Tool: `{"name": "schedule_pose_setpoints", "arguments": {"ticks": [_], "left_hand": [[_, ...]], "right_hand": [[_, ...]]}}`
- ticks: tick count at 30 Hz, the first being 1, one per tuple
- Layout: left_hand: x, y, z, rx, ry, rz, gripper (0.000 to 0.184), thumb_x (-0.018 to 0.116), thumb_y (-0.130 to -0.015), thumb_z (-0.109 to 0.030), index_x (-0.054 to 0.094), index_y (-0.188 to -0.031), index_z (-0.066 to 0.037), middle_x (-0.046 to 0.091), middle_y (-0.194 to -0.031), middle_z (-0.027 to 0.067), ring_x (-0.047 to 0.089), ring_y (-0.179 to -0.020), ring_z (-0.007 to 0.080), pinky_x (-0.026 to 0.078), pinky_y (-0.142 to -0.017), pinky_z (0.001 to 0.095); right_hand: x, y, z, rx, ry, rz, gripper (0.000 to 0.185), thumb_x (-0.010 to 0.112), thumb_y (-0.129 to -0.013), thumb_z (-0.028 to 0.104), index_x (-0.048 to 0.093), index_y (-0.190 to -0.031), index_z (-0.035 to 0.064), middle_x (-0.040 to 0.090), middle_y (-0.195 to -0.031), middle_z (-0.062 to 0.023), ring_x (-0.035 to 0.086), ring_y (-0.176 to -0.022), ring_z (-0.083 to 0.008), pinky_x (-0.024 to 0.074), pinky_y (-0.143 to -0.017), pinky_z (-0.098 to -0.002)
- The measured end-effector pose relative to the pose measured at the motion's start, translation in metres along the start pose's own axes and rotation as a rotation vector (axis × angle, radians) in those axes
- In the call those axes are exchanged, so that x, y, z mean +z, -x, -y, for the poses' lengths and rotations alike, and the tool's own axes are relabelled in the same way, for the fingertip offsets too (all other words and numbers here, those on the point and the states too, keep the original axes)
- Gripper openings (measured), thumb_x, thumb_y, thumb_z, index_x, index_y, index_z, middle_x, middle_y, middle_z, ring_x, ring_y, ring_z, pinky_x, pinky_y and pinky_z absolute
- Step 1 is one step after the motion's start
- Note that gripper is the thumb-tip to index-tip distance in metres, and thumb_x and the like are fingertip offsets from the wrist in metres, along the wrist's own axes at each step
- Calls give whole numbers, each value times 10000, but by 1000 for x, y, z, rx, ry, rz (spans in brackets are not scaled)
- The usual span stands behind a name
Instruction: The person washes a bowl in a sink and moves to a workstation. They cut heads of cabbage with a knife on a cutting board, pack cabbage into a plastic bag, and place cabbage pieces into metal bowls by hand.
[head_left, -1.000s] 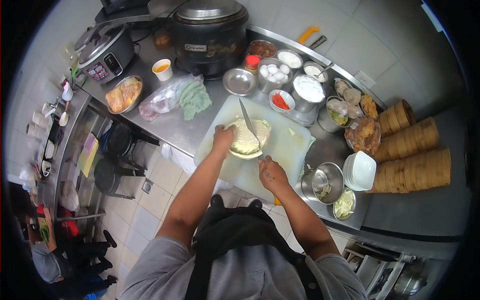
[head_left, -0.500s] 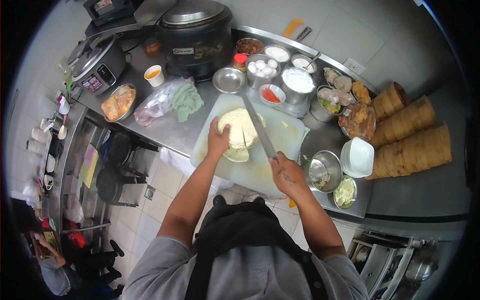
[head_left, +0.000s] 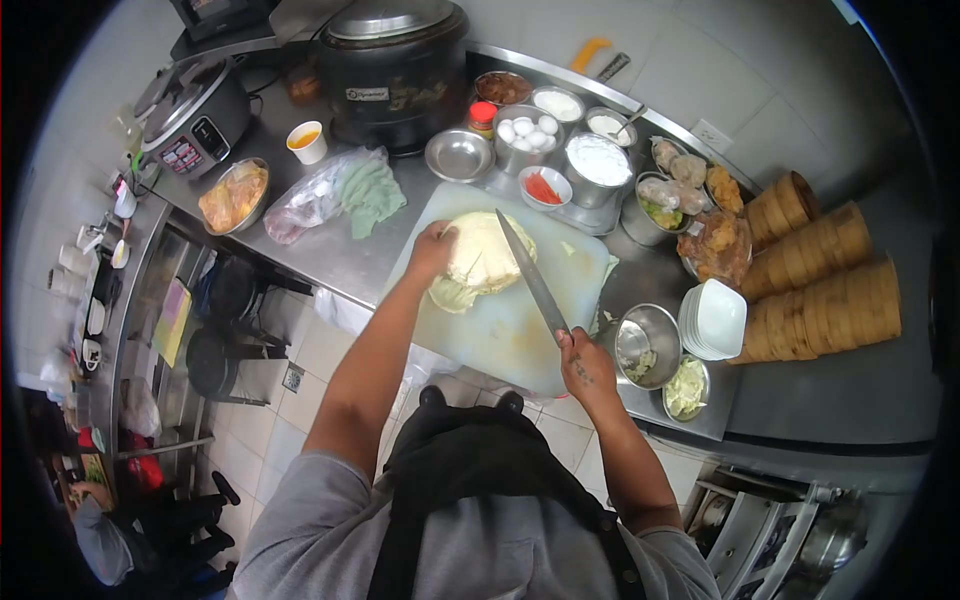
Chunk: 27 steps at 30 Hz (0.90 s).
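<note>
A pale, cut cabbage (head_left: 487,252) lies on the whitish cutting board (head_left: 530,335). Against its left side rests my left hand (head_left: 432,250), fingers curved around the edge and closed on it. My right hand (head_left: 586,368) is wrapped around the handle of a long kitchen knife (head_left: 537,282). The blade points up and to the left, along the right side of the cabbage; whether it touches cannot be made out. At the cabbage's lower left a loose-looking leaf flap (head_left: 453,295) sticks out onto the board.
Behind the board stand an empty metal dish (head_left: 460,157), a pot of eggs (head_left: 526,130) and a bowl of red strips (head_left: 544,188). To the right are a metal bowl (head_left: 648,345), chopped cabbage (head_left: 686,388), white dishes (head_left: 715,320) and bamboo steamers (head_left: 820,310). A person (head_left: 105,535) works far left.
The cabbage has turned under my left hand, which has moved up and left. My right hand has shifted down and right, drawing the knife away from the cabbage's middle.
</note>
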<state>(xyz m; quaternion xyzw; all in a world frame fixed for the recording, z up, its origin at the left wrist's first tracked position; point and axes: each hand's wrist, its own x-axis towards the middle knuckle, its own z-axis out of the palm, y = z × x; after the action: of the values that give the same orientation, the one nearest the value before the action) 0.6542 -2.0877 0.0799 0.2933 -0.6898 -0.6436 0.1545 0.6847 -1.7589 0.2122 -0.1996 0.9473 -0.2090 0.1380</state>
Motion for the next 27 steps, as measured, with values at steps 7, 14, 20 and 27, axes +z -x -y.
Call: {"name": "schedule_pose_setpoints", "arguments": {"ticks": [7, 14, 20, 27], "left_hand": [[6, -11, -14, -31, -182, -88, 178, 614, -924, -181, 634, -1010, -27, 649, -912, 37, 580, -809, 120, 471, -742, 277], [3, -19, -14, -38, -235, -103, 218, 641, -893, -252, 640, -943, -40, 668, -887, 93, 621, -824, 213, 484, -768, 335], [0, -32, -1, -51, -309, -91, 286, 640, -868, -323, 631, -887, -37, 683, -878, 160, 654, -848, 313, 493, -783, 393], [5, -28, -9, -82, -165, -56, 163, 603, -920, -182, 580, -809, -64, 553, -717, -5, 470, -657, 110, 405, -627, 291]], "right_hand": [[-6, -1, 9, -6, 20, -15, 360, 449, -1008, 337, 563, -891, 16, 644, -766, -274, 638, -754, -451, 482, -691, -548], [-19, -11, 15, -47, 65, 58, 363, 435, -1013, 331, 562, -913, 5, 652, -806, -261, 636, -772, -452, 481, -707, -539], [-30, -16, 20, -11, 59, 145, 400, 419, -1012, 356, 564, -939, -9, 651, -808, -263, 634, -790, -457, 474, -731, -540], [-19, -27, 22, -12, -11, 249, 428, 405, -1010, 379, 564, -961, -15, 646, -867, -279, 628, -843, -461, 468, -768, -530]]}}
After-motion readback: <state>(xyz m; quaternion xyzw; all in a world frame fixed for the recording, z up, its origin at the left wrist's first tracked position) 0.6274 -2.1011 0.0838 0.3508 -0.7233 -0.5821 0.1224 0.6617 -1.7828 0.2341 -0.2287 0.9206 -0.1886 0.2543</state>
